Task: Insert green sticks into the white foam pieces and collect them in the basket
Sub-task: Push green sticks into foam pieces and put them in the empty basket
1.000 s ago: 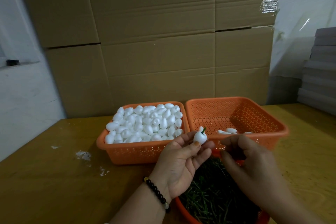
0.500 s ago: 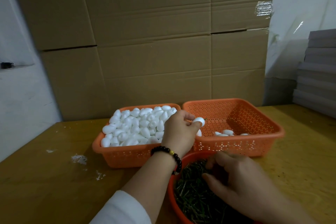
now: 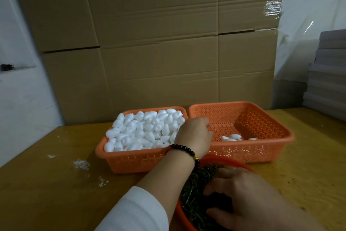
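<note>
Progress entry: few done, most left.
I logged a few white egg-shaped foam pieces [image 3: 235,136] in the right orange perforated plastic basket [image 3: 277,129] at 1 o'clock; the left orange basket [image 3: 131,161] at 11 was heaped. Left hand [image 3: 193,138] over the rims, grasp unreadable; right hand [image 3: 249,200] curled into green sticks [image 3: 194,189] at 6, hold unclear.

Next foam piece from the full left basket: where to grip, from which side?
Probably take a foam piece on top of the heap, pinched across its narrow middle, coming from above. The pieces are egg-shaped and piled past the left basket's rim, so top ones lie exposed while the walls block a sideways approach. The left hand is already over the basket's right edge; whether it holds anything is hidden.
</note>
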A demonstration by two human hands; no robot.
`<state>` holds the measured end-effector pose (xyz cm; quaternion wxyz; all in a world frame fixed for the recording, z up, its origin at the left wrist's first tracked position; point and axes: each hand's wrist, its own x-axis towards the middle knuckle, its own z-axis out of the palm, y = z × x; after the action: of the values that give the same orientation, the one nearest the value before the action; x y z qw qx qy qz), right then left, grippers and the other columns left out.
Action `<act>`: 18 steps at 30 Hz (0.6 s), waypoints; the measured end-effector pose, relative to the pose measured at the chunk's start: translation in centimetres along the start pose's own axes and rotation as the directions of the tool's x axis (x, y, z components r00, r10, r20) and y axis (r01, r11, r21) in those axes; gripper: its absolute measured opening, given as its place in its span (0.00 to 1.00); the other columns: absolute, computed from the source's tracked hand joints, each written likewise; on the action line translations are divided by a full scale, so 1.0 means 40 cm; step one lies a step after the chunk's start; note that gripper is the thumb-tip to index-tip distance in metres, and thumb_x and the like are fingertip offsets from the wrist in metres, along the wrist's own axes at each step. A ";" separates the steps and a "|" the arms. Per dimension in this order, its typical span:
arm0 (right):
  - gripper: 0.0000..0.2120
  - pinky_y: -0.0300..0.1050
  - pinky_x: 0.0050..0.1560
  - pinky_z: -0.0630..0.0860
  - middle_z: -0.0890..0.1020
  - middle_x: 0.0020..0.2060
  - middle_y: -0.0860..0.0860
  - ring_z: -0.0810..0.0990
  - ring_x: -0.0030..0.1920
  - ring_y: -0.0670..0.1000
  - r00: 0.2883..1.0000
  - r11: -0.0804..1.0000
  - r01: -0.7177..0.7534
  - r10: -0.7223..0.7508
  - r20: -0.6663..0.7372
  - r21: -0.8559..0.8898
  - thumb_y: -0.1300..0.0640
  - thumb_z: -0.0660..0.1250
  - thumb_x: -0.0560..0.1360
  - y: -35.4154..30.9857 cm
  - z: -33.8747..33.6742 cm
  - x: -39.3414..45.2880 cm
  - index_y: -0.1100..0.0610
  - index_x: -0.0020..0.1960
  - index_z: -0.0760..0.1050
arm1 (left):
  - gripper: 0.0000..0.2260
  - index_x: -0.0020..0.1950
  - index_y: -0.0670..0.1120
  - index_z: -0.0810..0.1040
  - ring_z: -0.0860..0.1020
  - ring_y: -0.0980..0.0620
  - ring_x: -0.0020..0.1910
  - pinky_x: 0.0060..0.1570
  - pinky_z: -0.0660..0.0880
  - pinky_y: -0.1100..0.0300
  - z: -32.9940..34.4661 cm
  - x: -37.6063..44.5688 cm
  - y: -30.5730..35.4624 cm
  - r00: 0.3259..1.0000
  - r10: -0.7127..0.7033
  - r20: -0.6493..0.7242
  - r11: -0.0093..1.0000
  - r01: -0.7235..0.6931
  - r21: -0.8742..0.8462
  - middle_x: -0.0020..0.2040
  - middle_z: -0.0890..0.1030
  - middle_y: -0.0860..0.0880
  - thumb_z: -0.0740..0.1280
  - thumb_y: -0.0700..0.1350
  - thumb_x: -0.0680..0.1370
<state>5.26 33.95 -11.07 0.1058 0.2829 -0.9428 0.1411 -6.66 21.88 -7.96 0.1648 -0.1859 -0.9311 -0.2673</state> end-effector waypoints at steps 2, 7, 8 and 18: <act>0.23 0.30 0.57 0.66 0.73 0.52 0.33 0.71 0.54 0.35 1.000 1.000 0.012 -0.012 0.007 0.003 0.31 0.59 0.69 0.004 0.003 0.002 0.35 0.61 0.71 | 0.09 0.57 0.52 0.79 0.79 0.52 0.52 0.52 0.77 0.57 -0.026 0.004 -0.019 0.997 -0.032 -0.076 0.999 0.029 -0.038 0.53 0.82 0.51 0.65 0.47 0.78; 0.21 0.23 0.52 0.59 0.74 0.51 0.34 0.71 0.54 0.35 0.999 1.000 0.030 -0.030 0.042 -0.008 0.35 0.60 0.69 0.009 0.002 0.007 0.35 0.61 0.70 | 0.10 0.56 0.51 0.78 0.78 0.49 0.49 0.40 0.72 0.59 -0.114 0.035 -0.115 0.986 -0.077 -0.146 0.970 0.108 0.218 0.55 0.80 0.49 0.62 0.43 0.77; 0.21 0.22 0.51 0.59 0.74 0.50 0.34 0.71 0.54 0.35 0.998 0.999 0.035 -0.034 0.049 -0.008 0.36 0.60 0.69 0.009 0.002 0.008 0.36 0.61 0.71 | 0.12 0.59 0.51 0.77 0.78 0.48 0.51 0.42 0.73 0.58 -0.124 0.040 -0.136 0.991 -0.098 -0.093 0.948 0.122 0.295 0.57 0.78 0.48 0.61 0.42 0.77; 0.19 0.27 0.57 0.62 0.74 0.52 0.35 0.69 0.55 0.34 0.997 0.999 0.049 -0.050 0.058 0.012 0.38 0.63 0.70 0.006 0.002 0.010 0.38 0.59 0.72 | 0.11 0.60 0.51 0.76 0.70 0.51 0.59 0.50 0.57 0.59 -0.121 0.042 -0.221 0.988 -0.135 0.075 0.739 0.050 0.672 0.61 0.72 0.52 0.64 0.45 0.78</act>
<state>4.78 33.91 -11.07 0.0802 0.3107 -0.9374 0.1352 -10.96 12.64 -7.26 0.1510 -0.0836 -0.9811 0.0872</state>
